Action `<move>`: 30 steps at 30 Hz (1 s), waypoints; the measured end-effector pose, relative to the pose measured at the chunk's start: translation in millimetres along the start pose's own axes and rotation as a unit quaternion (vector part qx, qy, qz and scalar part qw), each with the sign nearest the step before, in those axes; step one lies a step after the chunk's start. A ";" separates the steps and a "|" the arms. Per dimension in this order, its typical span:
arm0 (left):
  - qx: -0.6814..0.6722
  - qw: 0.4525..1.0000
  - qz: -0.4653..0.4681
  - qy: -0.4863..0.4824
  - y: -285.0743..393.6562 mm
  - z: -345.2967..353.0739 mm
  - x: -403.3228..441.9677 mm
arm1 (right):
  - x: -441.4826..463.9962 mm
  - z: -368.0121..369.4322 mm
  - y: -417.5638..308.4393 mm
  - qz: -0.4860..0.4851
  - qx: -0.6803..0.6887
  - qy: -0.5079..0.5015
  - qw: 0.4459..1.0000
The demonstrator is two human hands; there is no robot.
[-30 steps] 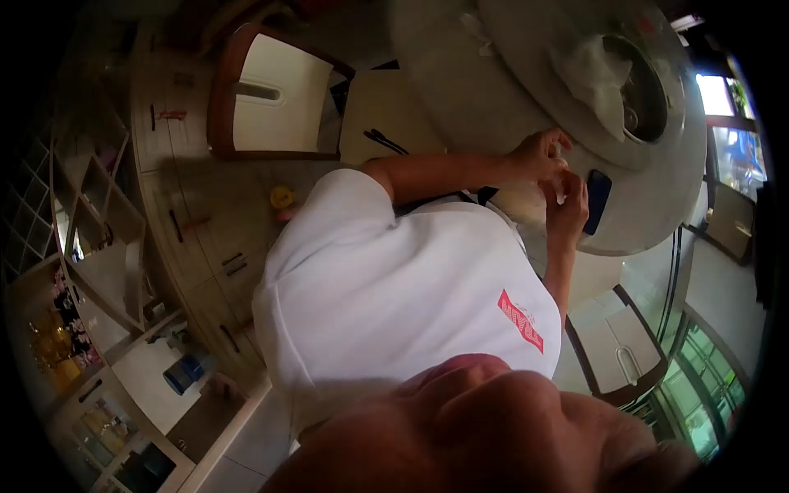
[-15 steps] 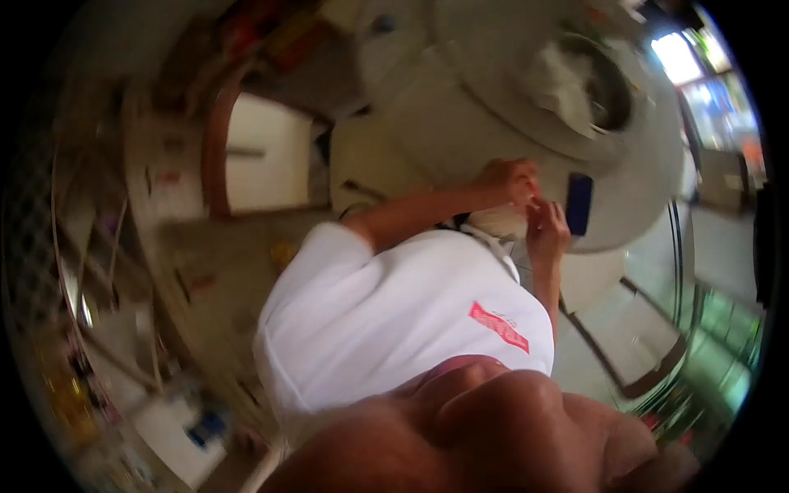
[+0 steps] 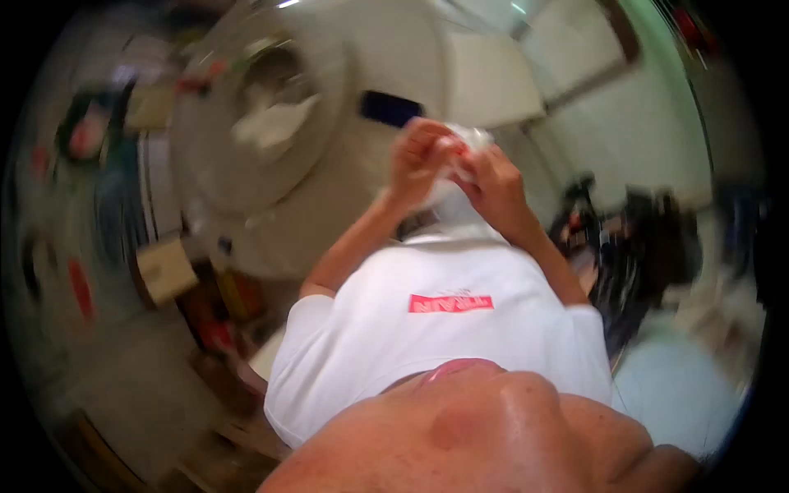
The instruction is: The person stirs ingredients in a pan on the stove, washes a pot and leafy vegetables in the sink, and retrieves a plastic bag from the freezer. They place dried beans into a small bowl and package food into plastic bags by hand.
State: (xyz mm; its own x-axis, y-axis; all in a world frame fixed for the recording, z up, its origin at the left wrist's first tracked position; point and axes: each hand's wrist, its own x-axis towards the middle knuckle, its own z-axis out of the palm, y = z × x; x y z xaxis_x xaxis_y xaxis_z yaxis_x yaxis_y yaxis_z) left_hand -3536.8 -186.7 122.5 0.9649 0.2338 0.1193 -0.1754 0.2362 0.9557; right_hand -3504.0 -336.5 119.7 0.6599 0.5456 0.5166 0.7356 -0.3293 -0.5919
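My left hand [image 3: 415,160] and my right hand [image 3: 497,185] are raised close together in front of my chest. Fingers of both are bent and pinch a crumpled white, see-through plastic wrapper [image 3: 477,140] with some red on it. Blur and the fingers hide what the wrapper holds, if anything. Just beyond my left hand, a dark blue phone-like slab [image 3: 386,108] lies flat on the round table [image 3: 329,185].
A basin [image 3: 288,66] with crumpled white material [image 3: 271,123] at its edge stands on the table's raised round part. Pale chairs [image 3: 493,78] are beyond the table. A dark cluttered heap [image 3: 641,246] lies to the right, and a small box [image 3: 167,269] to the left.
My body and view have turned, so the table and basin have swung from the right to the left. More of the white plastic shows between my hands, which stay together.
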 end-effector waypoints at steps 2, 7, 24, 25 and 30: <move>0.041 0.998 -0.021 -0.036 0.0 34.3 8.1 | -15.5 -29.2 13.2 0.028 -0.031 0.035 0.999; 0.068 0.990 -0.051 -0.114 -41.9 127.1 36.2 | -49.2 -116.4 76.3 -0.006 0.024 0.059 0.998; 0.195 0.845 0.009 -0.498 -162.3 394.1 226.0 | -27.0 -355.0 291.4 0.211 0.318 0.345 0.858; 0.194 0.840 -0.007 -0.507 -164.7 397.2 245.0 | -19.8 -363.7 305.9 0.202 0.321 0.345 0.859; 0.212 0.843 0.019 -0.495 -143.9 405.0 318.9 | 32.4 -387.9 386.5 0.245 0.245 0.317 0.883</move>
State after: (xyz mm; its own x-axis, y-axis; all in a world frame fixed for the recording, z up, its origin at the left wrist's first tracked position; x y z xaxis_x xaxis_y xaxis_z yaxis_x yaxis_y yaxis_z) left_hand -3124.8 -528.1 131.9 0.6876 -0.7164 0.1180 -0.3265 -0.1600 0.9315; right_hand -3139.0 -745.1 147.7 0.9476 -0.1623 0.2752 0.2866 0.0510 -0.9567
